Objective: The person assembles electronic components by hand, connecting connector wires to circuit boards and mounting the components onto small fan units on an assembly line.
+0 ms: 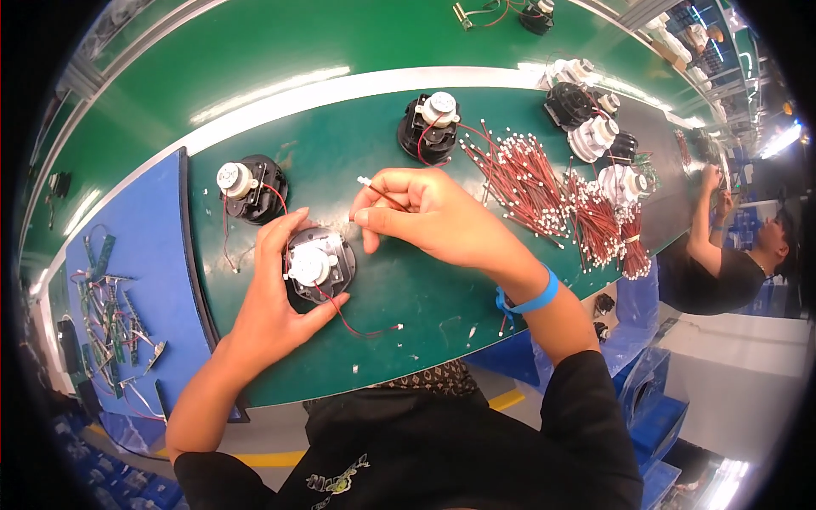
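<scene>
Gripping motor unit (314, 265) by rim in L hand (270, 293), pinching thin cable (388, 198) nr white plug (364, 181) in R hand (433, 214), best hold unit steady w/ its trailing lead (369, 334) clear.

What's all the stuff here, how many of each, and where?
Held motor unit: one, black and white, in the left hand
Held cable: one, dark red, white plug, in the right hand
Motor units nearby: two, black and white, beyond the hands
Other motor units: several, black and white, far right and top
Loose cables: too many to count, red, right
Table: one, green, middle
Board: one, blue, left
Circuit boards: several, green, on it
Co-worker: one, black top, far right
Wristband: one, blue, right wrist
Hands: two, bare, centre
</scene>
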`<state>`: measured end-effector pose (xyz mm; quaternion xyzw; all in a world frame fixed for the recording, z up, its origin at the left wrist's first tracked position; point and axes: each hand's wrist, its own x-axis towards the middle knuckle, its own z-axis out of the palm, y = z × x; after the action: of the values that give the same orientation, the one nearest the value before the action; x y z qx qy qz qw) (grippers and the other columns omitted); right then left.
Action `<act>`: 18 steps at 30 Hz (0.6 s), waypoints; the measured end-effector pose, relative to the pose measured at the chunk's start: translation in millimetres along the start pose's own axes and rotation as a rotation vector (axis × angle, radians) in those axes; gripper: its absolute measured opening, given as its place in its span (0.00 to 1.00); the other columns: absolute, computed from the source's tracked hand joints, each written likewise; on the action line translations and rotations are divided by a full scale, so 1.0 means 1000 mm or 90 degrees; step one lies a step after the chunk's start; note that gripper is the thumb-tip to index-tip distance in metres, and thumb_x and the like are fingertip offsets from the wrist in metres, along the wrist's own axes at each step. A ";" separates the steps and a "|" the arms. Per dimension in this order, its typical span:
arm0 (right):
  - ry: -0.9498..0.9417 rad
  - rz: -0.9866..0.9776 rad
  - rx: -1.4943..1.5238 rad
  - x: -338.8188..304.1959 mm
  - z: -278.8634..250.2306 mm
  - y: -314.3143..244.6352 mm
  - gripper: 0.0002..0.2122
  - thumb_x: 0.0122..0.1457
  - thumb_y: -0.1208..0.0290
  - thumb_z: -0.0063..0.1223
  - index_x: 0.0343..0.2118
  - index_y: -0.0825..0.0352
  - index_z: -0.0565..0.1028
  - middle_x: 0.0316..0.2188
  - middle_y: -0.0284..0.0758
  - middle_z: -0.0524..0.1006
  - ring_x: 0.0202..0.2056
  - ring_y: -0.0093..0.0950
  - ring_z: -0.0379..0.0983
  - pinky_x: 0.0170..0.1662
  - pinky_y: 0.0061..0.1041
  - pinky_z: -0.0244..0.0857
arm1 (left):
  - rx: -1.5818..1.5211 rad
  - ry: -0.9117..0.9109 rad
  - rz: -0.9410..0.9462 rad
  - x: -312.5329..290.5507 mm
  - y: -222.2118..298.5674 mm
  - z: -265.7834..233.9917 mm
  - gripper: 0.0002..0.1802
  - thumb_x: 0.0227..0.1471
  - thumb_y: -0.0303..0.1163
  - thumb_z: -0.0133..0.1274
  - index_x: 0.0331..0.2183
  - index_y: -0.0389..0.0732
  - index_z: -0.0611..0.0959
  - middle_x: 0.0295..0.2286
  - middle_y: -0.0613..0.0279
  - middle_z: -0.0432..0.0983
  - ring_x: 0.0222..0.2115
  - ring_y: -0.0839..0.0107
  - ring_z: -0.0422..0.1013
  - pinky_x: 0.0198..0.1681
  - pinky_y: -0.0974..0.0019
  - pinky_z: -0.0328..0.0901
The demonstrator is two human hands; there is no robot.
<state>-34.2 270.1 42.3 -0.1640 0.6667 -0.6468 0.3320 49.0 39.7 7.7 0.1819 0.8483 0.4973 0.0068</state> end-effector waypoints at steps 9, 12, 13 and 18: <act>0.030 0.062 -0.058 0.004 0.008 0.007 0.07 0.56 0.74 0.56 0.33 0.73 0.79 0.24 0.34 0.80 0.29 0.16 0.75 0.38 0.17 0.68 | -0.046 0.014 -0.046 0.002 0.002 0.002 0.53 0.38 0.20 0.67 0.62 0.39 0.54 0.52 0.47 0.61 0.54 0.58 0.64 0.58 0.59 0.60; 0.035 0.034 -0.032 0.003 0.010 0.014 0.07 0.54 0.73 0.57 0.31 0.72 0.79 0.22 0.32 0.80 0.26 0.15 0.74 0.34 0.16 0.67 | -0.060 0.019 -0.058 0.006 0.006 0.003 0.54 0.38 0.19 0.66 0.62 0.39 0.52 0.52 0.47 0.61 0.53 0.59 0.64 0.58 0.59 0.60; 0.041 0.034 -0.023 0.002 0.011 0.016 0.07 0.54 0.73 0.57 0.31 0.72 0.79 0.22 0.32 0.80 0.26 0.15 0.74 0.34 0.16 0.67 | -0.068 0.025 -0.073 0.007 0.007 0.004 0.55 0.38 0.19 0.66 0.62 0.39 0.52 0.52 0.47 0.61 0.53 0.59 0.64 0.57 0.59 0.60; 0.042 0.067 0.035 0.001 0.017 0.015 0.07 0.50 0.71 0.58 0.26 0.70 0.76 0.20 0.30 0.78 0.21 0.12 0.68 0.26 0.15 0.60 | -0.038 0.017 -0.063 0.009 0.008 0.003 0.56 0.36 0.19 0.67 0.62 0.41 0.52 0.53 0.46 0.61 0.53 0.59 0.64 0.57 0.59 0.61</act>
<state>-20.9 258.3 28.9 -0.0982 0.6670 -0.6516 0.3478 43.9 48.9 14.4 0.1330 0.8411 0.5237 0.0258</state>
